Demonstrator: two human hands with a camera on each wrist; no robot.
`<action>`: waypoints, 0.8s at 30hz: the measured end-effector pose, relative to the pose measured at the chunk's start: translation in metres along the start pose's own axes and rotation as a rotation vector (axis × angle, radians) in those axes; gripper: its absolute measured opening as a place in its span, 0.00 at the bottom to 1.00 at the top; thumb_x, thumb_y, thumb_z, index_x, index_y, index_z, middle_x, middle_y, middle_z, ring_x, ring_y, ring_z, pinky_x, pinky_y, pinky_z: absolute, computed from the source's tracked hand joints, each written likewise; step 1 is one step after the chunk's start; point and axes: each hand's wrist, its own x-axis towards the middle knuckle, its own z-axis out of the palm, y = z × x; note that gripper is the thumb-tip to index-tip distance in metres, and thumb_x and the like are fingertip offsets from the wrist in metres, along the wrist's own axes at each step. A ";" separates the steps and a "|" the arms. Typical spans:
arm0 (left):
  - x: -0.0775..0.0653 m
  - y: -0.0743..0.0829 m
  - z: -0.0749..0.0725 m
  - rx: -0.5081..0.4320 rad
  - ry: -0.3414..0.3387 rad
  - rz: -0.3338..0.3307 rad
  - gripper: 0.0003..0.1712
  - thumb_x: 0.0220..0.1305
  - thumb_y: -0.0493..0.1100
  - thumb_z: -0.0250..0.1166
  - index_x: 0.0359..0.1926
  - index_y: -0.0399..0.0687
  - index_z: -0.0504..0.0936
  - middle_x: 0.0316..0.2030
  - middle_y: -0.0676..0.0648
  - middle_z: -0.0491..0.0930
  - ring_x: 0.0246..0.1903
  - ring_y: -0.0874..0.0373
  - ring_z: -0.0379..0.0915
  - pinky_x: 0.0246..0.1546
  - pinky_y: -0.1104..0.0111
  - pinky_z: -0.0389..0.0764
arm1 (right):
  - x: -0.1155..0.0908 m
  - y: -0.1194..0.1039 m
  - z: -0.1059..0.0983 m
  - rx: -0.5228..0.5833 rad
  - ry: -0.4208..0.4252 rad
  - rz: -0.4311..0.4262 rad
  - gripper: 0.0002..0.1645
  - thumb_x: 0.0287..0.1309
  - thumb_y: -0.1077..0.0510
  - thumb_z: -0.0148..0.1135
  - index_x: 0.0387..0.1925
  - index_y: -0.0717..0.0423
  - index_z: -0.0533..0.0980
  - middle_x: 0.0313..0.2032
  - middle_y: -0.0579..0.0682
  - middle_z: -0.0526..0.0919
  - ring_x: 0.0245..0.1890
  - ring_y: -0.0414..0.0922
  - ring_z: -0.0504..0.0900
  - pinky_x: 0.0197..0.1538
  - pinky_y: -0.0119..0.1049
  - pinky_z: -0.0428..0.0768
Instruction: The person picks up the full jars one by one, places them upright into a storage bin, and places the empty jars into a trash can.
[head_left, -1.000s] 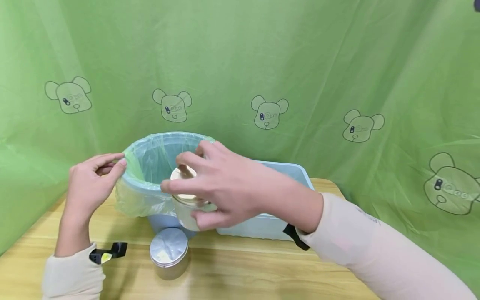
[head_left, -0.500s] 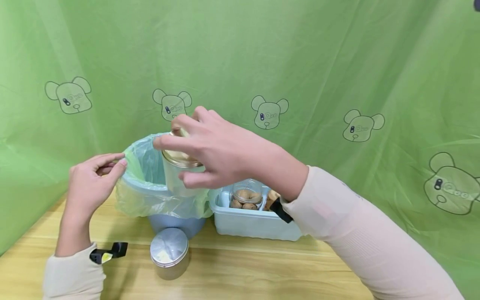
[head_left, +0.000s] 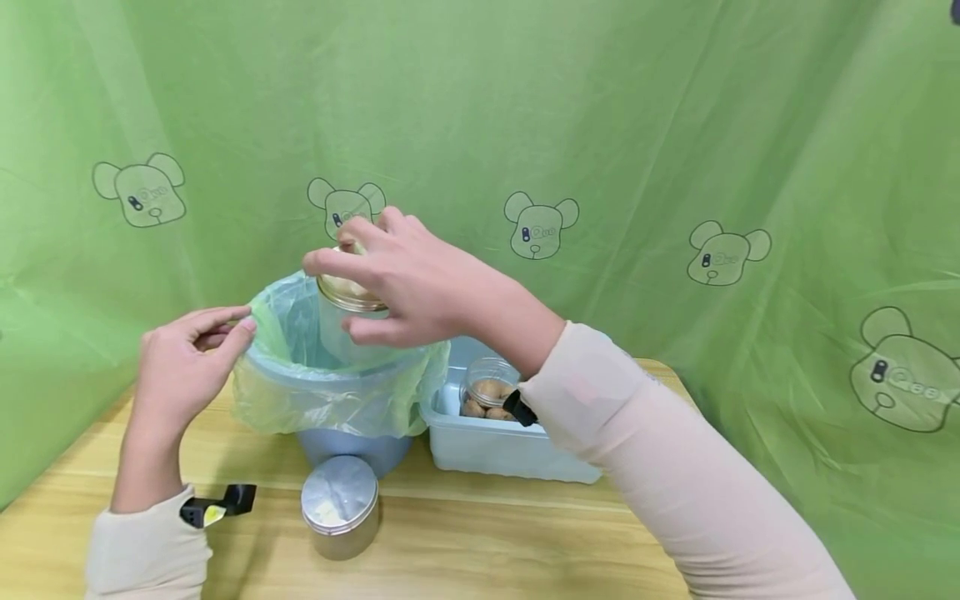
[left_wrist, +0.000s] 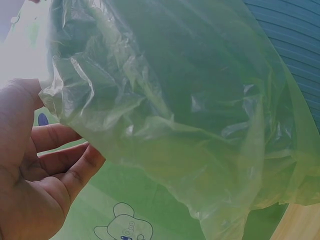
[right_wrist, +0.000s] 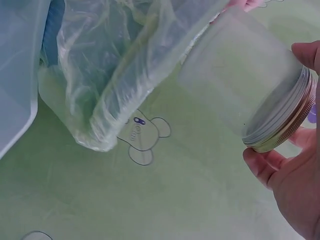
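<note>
In the head view my left hand [head_left: 183, 358] pinches the edge of a pale green trash bag [head_left: 322, 400], which lines a blue trash can [head_left: 352, 446]. The left wrist view shows thumb and fingers at the rim of the bag [left_wrist: 165, 115]. My right hand [head_left: 427, 287] holds a see-through jar [head_left: 336, 329] from above, fingers round its gold lid [head_left: 345, 297]. This jar hangs upright over the can's opening, partly hidden by the hand. In the right wrist view the jar [right_wrist: 240, 75] shows no clear contents.
A second jar with a silver lid [head_left: 340, 496] stands on the wooden table [head_left: 480, 542] in front of the can. Right of the can sits a light blue basket [head_left: 510, 450] with a clear jar of brown round items [head_left: 491, 392]. Green curtain [head_left: 637, 167] hangs behind.
My right hand has lifted the gold-lidded jar up and leftward, from the can's front to over its opening. The basket's jar has come into view. The left hand stays in place.
</note>
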 end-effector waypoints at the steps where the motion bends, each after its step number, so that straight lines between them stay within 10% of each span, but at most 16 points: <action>1: 0.000 0.000 0.000 0.001 -0.002 -0.002 0.21 0.70 0.49 0.66 0.56 0.40 0.87 0.47 0.35 0.86 0.36 0.83 0.74 0.33 0.86 0.73 | 0.001 0.001 0.003 0.007 -0.001 0.004 0.34 0.67 0.40 0.56 0.72 0.40 0.67 0.59 0.51 0.73 0.48 0.51 0.69 0.53 0.45 0.67; 24: 0.001 -0.001 0.000 -0.009 0.000 -0.008 0.21 0.70 0.49 0.66 0.55 0.41 0.87 0.49 0.35 0.85 0.36 0.83 0.74 0.33 0.85 0.74 | 0.020 0.026 0.076 0.101 -0.164 0.202 0.33 0.67 0.38 0.58 0.71 0.37 0.66 0.57 0.51 0.73 0.46 0.51 0.67 0.50 0.44 0.67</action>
